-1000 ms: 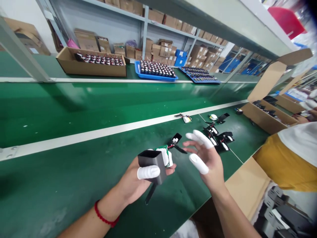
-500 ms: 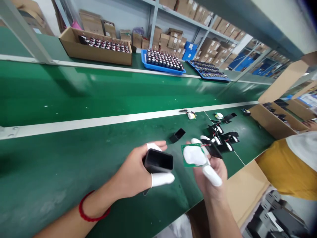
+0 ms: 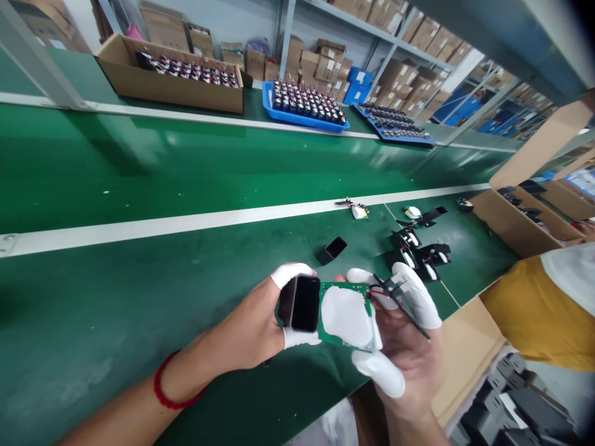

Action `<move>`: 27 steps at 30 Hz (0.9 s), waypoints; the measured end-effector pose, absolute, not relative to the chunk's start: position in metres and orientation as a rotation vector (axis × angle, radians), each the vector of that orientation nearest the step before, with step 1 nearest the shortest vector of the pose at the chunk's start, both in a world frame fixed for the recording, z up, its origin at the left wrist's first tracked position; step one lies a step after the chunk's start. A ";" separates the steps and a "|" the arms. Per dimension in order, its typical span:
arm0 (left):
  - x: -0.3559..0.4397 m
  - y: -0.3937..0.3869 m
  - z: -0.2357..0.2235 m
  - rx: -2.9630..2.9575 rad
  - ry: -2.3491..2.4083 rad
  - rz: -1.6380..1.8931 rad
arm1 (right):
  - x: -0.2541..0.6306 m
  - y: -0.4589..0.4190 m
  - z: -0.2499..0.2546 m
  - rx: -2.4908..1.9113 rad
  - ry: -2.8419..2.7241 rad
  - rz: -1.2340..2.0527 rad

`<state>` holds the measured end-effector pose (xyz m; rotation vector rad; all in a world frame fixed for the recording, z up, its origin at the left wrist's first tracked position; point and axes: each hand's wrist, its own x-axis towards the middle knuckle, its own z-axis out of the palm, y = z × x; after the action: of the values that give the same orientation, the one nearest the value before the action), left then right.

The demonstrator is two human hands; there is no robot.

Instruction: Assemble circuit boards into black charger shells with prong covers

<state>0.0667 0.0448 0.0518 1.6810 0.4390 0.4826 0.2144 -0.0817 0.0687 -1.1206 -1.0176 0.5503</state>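
My left hand [image 3: 253, 328] wears white finger cots and a red wrist cord, and grips a small black open-ended housing [image 3: 301, 303] at chest height. My right hand [image 3: 404, 334], also in finger cots, holds a green circuit board with a white pad [image 3: 346, 316] and trailing black and red wires [image 3: 400, 294]. The board's left edge meets the mouth of the housing. A second black housing [image 3: 331, 250] lies on the green bench just beyond the hands.
Several black wired parts [image 3: 421, 251] lie on the bench to the right. A cardboard box [image 3: 515, 223] stands at far right, another [image 3: 170, 77] and blue trays [image 3: 307, 111] at the back. A person in a yellow garment [image 3: 539, 316] is at my right.
The right hand took the green board from the left hand's housing, turned it, and now brings it against the housing's mouth. The left hand tilted the housing toward the right.
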 end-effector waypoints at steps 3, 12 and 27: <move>0.070 0.043 0.051 1.634 0.428 0.497 | 0.218 -0.086 0.063 -1.177 -1.117 0.566; 0.070 0.048 0.058 1.727 0.361 0.488 | 0.221 -0.079 0.069 -1.083 -1.300 0.700; 0.070 0.048 0.053 1.765 0.337 0.543 | 0.221 -0.077 0.073 -1.211 -1.479 0.526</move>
<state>0.0696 0.0476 0.0528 1.7650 0.3366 0.5425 0.2206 -0.0765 0.0728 -1.2107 -1.4794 0.5257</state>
